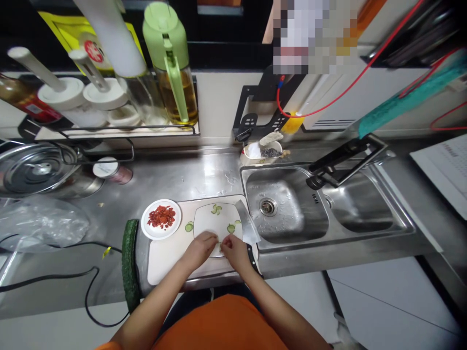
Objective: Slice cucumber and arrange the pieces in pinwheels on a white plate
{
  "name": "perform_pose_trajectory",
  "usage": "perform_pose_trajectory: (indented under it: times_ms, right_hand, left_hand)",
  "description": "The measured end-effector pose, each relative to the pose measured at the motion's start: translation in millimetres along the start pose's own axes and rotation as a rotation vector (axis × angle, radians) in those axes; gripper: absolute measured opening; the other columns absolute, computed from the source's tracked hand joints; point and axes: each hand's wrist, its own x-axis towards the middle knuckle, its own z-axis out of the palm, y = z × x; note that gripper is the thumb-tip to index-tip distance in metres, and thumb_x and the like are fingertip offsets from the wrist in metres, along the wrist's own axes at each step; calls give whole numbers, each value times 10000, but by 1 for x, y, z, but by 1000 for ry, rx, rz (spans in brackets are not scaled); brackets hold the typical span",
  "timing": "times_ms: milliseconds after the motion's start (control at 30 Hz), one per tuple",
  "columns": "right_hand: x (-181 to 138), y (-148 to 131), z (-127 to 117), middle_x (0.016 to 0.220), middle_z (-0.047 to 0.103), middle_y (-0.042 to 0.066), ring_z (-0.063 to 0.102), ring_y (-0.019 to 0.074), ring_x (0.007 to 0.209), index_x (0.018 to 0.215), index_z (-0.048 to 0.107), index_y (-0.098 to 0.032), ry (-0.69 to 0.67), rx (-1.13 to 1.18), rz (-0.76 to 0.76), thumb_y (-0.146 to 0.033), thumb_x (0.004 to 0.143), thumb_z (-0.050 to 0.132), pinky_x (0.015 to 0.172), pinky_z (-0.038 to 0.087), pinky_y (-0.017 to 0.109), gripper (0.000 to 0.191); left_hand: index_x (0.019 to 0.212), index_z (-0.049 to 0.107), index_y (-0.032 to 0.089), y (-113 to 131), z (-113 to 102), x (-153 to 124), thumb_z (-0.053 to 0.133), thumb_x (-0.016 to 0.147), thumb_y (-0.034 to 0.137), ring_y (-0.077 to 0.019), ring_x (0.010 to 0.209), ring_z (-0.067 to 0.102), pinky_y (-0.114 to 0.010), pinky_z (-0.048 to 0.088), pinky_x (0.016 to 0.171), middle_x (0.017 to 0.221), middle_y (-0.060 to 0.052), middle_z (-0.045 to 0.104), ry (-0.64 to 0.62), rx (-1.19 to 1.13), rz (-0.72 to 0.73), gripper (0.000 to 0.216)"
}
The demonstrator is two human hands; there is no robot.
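My left hand (pixel 202 249) and my right hand (pixel 235 250) meet over the near part of a white square plate (pixel 202 218) with a dark rim line. Their fingertips are pinched together around a small, thin green cucumber slice, mostly hidden by the fingers. On the plate lie a small fan of cucumber slices (pixel 216 209) at the far side and more slices (pixel 231 228) at the right. Another cucumber slice (pixel 188 226) rests left of the plate on the white cutting board (pixel 164 265). Beside my right hand, a cleaver (pixel 248 224) lies along the board's right edge.
A round plate of chopped red pieces (pixel 145 226) stands on the board's left. Left of the board lies a whole cucumber (pixel 130 262), near a black cable (pixel 91 287). A double sink (pixel 292 228) with a black faucet (pixel 332 163) is at right; a seasoning rack (pixel 146 130) hangs behind.
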Motion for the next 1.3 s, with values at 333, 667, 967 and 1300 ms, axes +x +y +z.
perform_pose_trajectory:
  times_ms: [333,667,967,1300]
  right_hand:
    - [-10,-8,1,710,619,23,548,139,705,747,618,-180,-14,-446,-223,-100,815,505,649,339,234,154]
    - [-28,11,-5,959,604,76,467,197,868,935,626,-176,-8,-663,-673,-123,881,469,775,384,311,174]
    - [-36,11,-9,1020,620,78,458,220,906,1075,608,-179,-38,-729,-689,-171,901,459,761,398,338,230]
    - [-36,13,-5,1072,599,101,449,245,1002,1155,582,-175,-10,-796,-677,-153,865,510,765,400,346,300]
  left_hand:
    - [907,642,164,8,-10,1,429,906,161,-186,972,549,-345,511,849,953,-86,629,-110,130,119,213]
    - [1117,619,168,6,-11,-12,454,894,164,-211,1122,505,-411,475,955,1130,-93,632,-87,209,171,278]
    - [1171,597,179,7,-13,-17,451,900,192,-226,1153,486,-435,439,961,1169,-83,629,-128,268,156,307]
    - [1197,589,218,8,-15,-19,455,894,203,-245,1158,459,-468,402,952,1195,-86,616,-124,296,155,331]
